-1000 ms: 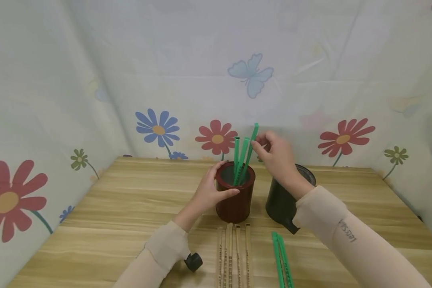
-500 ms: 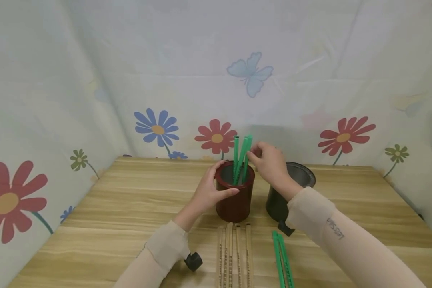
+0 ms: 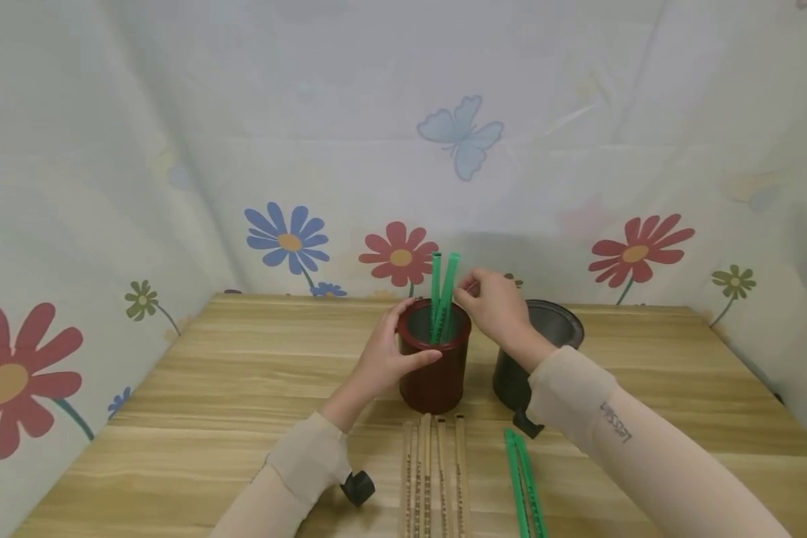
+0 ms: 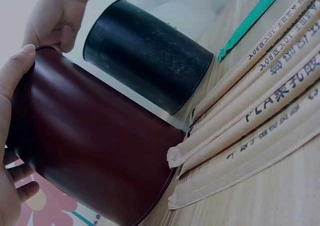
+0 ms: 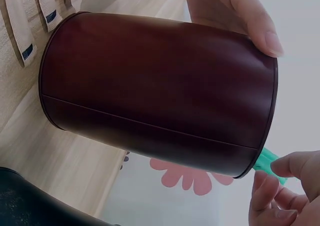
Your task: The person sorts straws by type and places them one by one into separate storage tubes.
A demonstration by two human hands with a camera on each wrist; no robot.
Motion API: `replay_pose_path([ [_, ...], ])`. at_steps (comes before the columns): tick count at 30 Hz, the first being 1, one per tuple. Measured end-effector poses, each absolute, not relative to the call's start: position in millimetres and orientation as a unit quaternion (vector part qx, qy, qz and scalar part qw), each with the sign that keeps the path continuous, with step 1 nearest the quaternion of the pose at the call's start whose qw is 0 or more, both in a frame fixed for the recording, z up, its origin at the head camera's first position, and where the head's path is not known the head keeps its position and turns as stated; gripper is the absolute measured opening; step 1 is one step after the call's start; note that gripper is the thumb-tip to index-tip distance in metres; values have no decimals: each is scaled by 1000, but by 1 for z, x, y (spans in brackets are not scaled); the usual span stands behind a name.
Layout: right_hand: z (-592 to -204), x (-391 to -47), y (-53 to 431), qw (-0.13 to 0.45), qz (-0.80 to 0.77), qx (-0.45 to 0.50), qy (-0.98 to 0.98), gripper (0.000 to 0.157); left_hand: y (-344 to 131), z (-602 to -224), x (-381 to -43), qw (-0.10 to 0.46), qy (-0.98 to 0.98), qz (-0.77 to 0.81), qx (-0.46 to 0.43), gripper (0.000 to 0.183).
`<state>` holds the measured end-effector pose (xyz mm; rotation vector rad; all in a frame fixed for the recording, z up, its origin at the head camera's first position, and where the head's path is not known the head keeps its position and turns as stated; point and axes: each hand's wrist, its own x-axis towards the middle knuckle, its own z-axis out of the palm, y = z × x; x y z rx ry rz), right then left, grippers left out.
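Note:
My left hand [image 3: 390, 355] holds a dark red pen holder [image 3: 437, 381] by its rim, thumb in front and fingers round the far side. Green-wrapped straws [image 3: 452, 276] lean upright inside it; their lower ends are hidden. At the holder's right, my right hand [image 3: 494, 302] has thumb and index finger on a green straw [image 5: 265, 161] just above the rim, seemingly in a pinch. Brown paper-wrapped straws [image 4: 255, 106] printed with dark text lie in a row in front of the holder. Two more green straws [image 3: 524, 486] lie to their right.
A black pen holder [image 3: 557, 329] stands right of the red one, partly behind my right forearm. Black camera mounts [image 3: 358, 488] stick out from both wrists. A flowered curtain [image 3: 545, 187] hangs behind the wood-grain table [image 3: 269, 351].
My right hand has come down and left, lowering a green straw into the red pen holder; its top no longer stands out above the others. The left hand keeps its hold.

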<state>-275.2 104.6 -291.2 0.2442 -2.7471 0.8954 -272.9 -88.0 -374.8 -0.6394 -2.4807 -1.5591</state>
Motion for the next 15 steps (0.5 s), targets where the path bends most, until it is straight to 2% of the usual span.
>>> replay_pose_path([
  [15, -281, -246, 121, 130, 357, 130, -916, 21, -87, -377, -274, 74, -828, -516, -207, 93],
])
